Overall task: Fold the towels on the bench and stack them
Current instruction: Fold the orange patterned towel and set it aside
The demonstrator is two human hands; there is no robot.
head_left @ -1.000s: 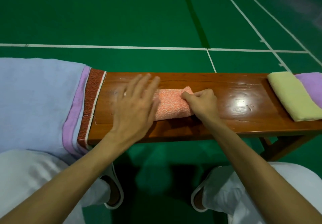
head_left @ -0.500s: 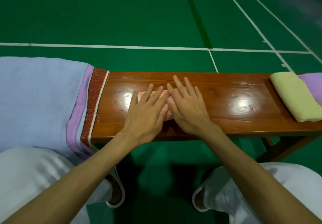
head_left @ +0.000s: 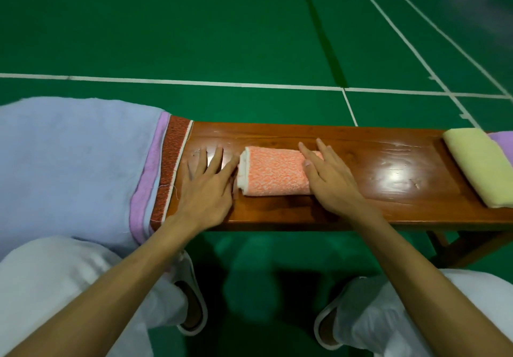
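1. The orange towel (head_left: 274,173) lies as a compact folded block at the middle of the surface (head_left: 374,162). White inner layers show at its left end.
2. Left hand (head_left: 206,187): flat, fingers spread, palm on the bare wood just left of the towel, index fingertip touching its left end. It holds nothing.
3. Right hand (head_left: 330,179): flat, fingers straight, lying over the towel's right end. It pinches nothing.
4. Change noted: a second ago the right hand pinched the towel's edge. Half a second ago both hands lay side by side on top, pressing. They have since drawn apart and uncovered it.
5. Assessment: the fold appears finished and smoothed. The likely remaining step is moving it to the yellow towel (head_left: 483,168) and purple towel (head_left: 503,140) at the right end.
6. The blue towel (head_left: 77,162) and a red-patterned cloth (head_left: 172,168) drape the left end, not yet folded.
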